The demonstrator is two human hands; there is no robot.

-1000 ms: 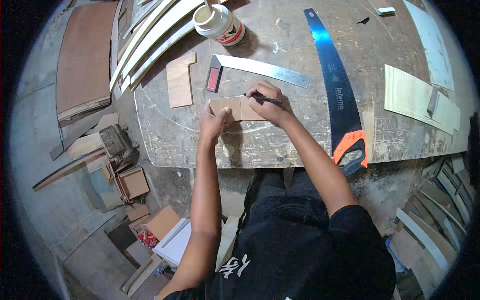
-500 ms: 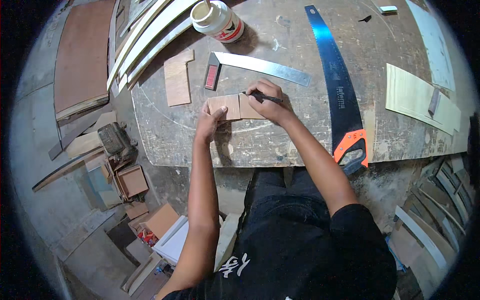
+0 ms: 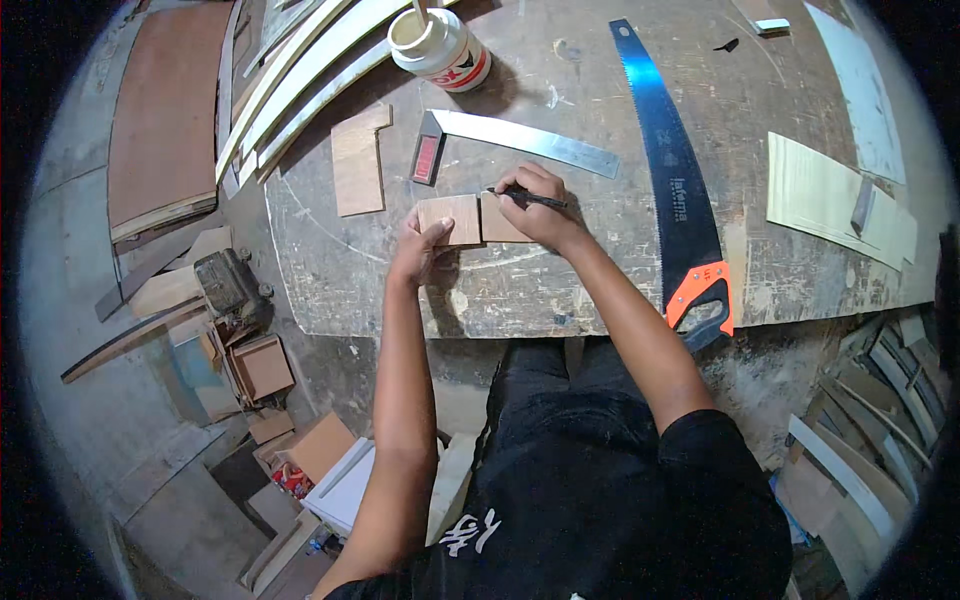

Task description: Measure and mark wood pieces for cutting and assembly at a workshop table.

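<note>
My left hand (image 3: 421, 246) grips a small wooden block (image 3: 450, 217) at its left end, thumb on top. Against or very near its right edge lies a second wooden piece (image 3: 504, 225), partly covered by my right hand (image 3: 537, 205). Closed fingers of that hand hold a black pen (image 3: 541, 199), its tip near the upper left corner of the second piece. Just beyond both hands rests a try square (image 3: 525, 142) with a metal blade and dark stock. A notched wooden piece (image 3: 357, 165) lies left of the square.
A handsaw (image 3: 680, 170) with an orange handle lies on the worn workbench (image 3: 560, 290) to my right. A white glue jar (image 3: 440, 50) stands at the back beside long wooden strips (image 3: 318, 85). A pale board (image 3: 830, 195) lies far right. Scrap wood crowds the floor on both sides.
The wooden block in my left hand sits slightly apart from the second piece, with a small gap or step between them. My right hand stays almost in place with the pen.
</note>
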